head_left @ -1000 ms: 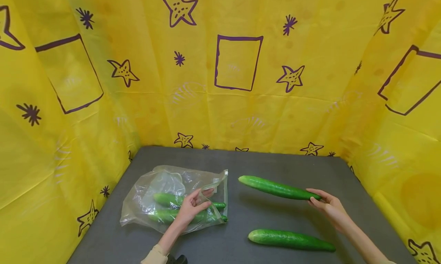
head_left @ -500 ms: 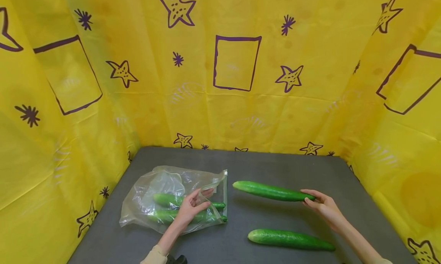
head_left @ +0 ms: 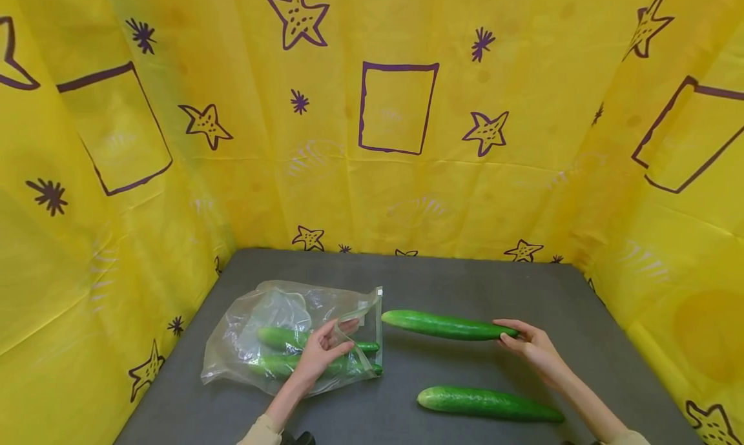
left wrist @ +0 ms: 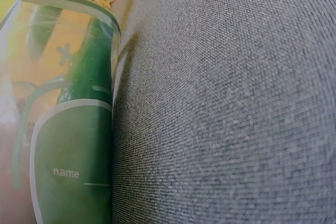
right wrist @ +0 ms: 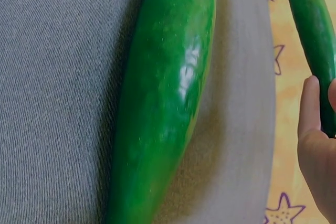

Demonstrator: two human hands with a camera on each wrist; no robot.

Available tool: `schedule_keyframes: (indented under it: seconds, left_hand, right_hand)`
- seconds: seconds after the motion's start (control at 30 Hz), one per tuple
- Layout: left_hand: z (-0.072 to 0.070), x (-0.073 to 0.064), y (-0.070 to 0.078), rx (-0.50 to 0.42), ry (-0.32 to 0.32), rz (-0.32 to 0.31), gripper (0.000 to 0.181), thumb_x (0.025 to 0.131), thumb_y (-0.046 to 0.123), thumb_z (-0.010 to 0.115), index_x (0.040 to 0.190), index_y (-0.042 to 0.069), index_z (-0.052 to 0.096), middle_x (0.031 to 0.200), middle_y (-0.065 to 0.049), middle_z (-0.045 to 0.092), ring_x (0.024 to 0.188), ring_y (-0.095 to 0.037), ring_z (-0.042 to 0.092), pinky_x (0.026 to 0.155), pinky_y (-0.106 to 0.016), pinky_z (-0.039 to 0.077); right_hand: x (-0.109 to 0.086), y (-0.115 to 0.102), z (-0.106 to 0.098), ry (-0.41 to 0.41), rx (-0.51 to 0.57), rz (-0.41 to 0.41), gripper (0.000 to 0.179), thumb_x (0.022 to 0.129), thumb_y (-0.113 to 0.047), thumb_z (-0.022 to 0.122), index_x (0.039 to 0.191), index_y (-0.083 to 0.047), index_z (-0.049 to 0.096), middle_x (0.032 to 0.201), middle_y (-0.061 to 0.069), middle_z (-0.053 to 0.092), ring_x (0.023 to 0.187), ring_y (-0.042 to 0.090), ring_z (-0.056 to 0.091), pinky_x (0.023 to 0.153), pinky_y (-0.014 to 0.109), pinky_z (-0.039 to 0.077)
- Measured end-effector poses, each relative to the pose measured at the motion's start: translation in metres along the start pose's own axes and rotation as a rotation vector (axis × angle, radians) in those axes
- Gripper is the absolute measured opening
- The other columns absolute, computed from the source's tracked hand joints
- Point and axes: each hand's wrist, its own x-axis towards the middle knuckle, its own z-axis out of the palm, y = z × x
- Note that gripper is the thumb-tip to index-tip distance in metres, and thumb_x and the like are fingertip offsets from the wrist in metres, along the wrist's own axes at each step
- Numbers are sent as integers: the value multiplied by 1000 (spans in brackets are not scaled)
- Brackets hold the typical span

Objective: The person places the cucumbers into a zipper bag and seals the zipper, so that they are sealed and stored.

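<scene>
My right hand pinches the thin dark end of a cucumber, held raised over the table with its pale tip right at the mouth of a clear zip bag. Two cucumbers lie inside that bag, an upper one and a lower one. At the bag's mouth my left hand grips the film, thumb and fingers apart, and the opening gapes; some fingers are behind plastic. Another cucumber lies on the table below my right hand; the right wrist view shows this cucumber close up.
The grey table carries everything. Yellow curtains with drawn stars stand round its back and both sides. Printed on the bag is a green label reading "name".
My right hand has moved left and slightly down with the cucumber, bringing its pale tip to the bag's mouth. My left hand and the bag have stayed in place.
</scene>
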Motion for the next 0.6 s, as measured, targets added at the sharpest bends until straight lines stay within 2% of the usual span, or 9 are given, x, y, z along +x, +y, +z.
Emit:
schedule_keyframes:
  seconds: [0.13, 0.2, 0.3, 0.4, 0.47, 0.6]
  left_hand:
    - [-1, -1, -1, -8, -6, -3, 53, 84, 6, 69, 134, 4, 50, 134, -17, 56, 118, 3, 53, 96, -13, 42]
    - [-1, -1, 0, -5, 10, -20, 55, 84, 6, 69, 135, 4, 50, 135, -17, 55, 122, -3, 52, 98, -15, 41]
    - [0, -2, 0, 9, 44, -49, 59, 84, 7, 70, 137, 1, 46, 142, -19, 47, 133, -21, 45, 106, -27, 40]
    - [1, -3, 1, 31, 75, -78, 65, 83, 8, 70, 140, -3, 41, 148, -23, 36, 138, -37, 33, 111, -45, 33]
    - [1, -4, 2, 33, 78, -81, 67, 84, 8, 70, 141, -5, 38, 150, -25, 31, 139, -40, 29, 112, -52, 30]
    - [0, -4, 2, 42, 60, -78, 68, 84, 10, 70, 141, -5, 37, 151, -26, 28, 139, -42, 28, 111, -54, 30]
  right_hand:
    - [2, -2, 7, -8, -2, 12, 46, 92, -12, 62, 129, 11, 49, 99, -2, 62, 91, 4, 66, 85, 24, 55]
    - [4, -2, 10, -13, -4, 16, 47, 91, -13, 62, 129, 12, 49, 100, -2, 62, 92, 5, 66, 86, 26, 55]
    - [7, -1, 14, -12, -15, 14, 49, 91, -12, 63, 129, 13, 48, 100, -2, 62, 91, 6, 66, 86, 27, 55]
    - [9, 0, 18, -12, -16, 7, 48, 90, -12, 63, 129, 13, 49, 98, -3, 63, 90, 5, 66, 85, 26, 55]
    - [11, 1, 21, -21, -20, 1, 47, 91, -11, 63, 128, 13, 49, 97, -5, 64, 89, 4, 66, 84, 25, 55]
    - [14, 2, 26, -31, -30, -6, 47, 91, -12, 63, 128, 13, 49, 94, -6, 64, 87, 5, 66, 82, 23, 55]
